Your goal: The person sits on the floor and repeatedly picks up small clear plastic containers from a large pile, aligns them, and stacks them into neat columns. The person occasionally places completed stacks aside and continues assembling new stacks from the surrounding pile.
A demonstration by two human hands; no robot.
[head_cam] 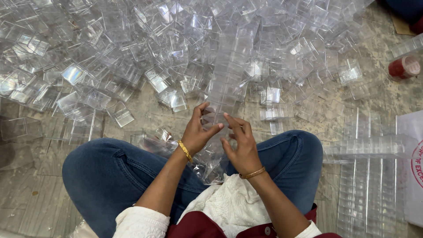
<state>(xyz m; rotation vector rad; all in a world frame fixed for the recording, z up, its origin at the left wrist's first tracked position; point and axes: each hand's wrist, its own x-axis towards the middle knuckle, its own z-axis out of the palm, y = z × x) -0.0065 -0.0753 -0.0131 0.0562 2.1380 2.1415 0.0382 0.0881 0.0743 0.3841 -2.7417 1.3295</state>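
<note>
Both hands, left hand [197,130] and right hand [241,147], pinched a long nested stack of clear boxes [222,94] at centre frame, over the lap. Best kept straight, supported low; exact finger contact probably hidden by glare

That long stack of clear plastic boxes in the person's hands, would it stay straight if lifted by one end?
Probably not: the stack of clear boxes looks merely nested, so it may bend or separate. Thin walls suggest it is light. Both the left hand and right hand steady it.
</note>
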